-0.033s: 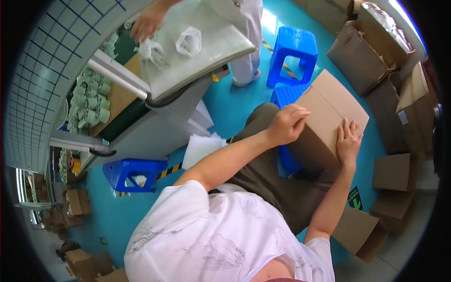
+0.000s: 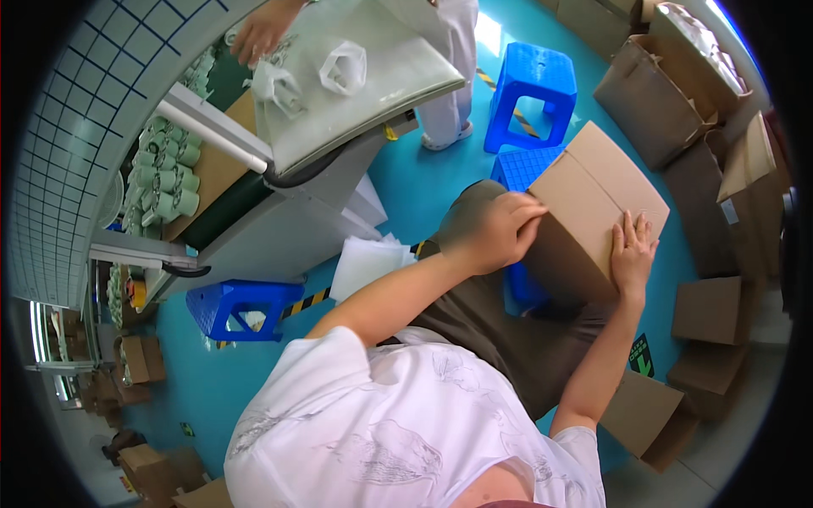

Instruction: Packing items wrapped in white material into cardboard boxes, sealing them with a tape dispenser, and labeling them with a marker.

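Note:
A closed brown cardboard box [image 2: 584, 182] stands in front of me at the right, on or against a blue stool [image 2: 518, 168]. A seam runs across its top. My right hand [image 2: 633, 254] lies flat on the top near the right edge, fingers stretched out. At the box's left edge is my left hand [image 2: 501, 230], its fingers curled and pinched together. Whatever those fingertips may hold is hidden or too small to name.
Another blue stool [image 2: 531, 93] stands beyond the box, a third [image 2: 241, 309] at the left. Open cartons [image 2: 652, 419] line the right side. Mugs [image 2: 165, 186] fill a shelf by the worktable [image 2: 389, 76], where a co-worker's hand [image 2: 264, 34] reaches over wrapped items. White sheets [image 2: 364, 267] lie below.
My left hand has drawn slightly left, away from the seam along the box's edge. My right hand keeps its place on the box top. The whole view has shifted a little.

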A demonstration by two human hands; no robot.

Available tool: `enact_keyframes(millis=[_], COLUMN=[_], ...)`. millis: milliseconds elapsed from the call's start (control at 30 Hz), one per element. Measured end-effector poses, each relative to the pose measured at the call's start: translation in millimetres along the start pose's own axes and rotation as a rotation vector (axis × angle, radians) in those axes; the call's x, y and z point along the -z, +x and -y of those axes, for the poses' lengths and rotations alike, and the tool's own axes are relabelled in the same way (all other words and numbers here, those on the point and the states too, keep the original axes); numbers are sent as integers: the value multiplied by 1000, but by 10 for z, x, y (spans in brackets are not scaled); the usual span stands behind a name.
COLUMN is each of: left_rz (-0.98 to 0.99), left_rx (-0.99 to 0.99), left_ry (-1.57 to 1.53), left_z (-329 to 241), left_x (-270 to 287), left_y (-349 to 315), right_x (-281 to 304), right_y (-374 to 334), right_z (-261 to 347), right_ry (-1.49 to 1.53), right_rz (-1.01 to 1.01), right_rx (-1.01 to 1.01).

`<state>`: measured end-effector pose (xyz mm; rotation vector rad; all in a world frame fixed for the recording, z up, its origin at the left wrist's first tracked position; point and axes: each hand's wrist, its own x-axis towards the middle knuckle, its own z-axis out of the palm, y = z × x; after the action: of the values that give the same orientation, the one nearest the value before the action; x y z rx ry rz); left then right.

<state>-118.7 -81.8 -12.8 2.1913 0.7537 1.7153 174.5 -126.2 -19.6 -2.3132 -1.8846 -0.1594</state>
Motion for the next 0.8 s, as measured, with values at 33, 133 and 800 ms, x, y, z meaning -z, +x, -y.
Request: enact_keyframes(millis=[33,133,800], left_rz=[11,27,-572], left_rx=[47,352,1409], left_ry=[55,245,1240], left_z=[-16,75,-190], left_x=[276,1139,4903], left_y=[-206,-957,-4271], right_x=[-24,-64,-170], right_y=[70,139,171], right_z=[4,10,-137], right_ry=[3,-31,-35], right_rz=[-60,-50,-9], right_rx=[6,25,40])
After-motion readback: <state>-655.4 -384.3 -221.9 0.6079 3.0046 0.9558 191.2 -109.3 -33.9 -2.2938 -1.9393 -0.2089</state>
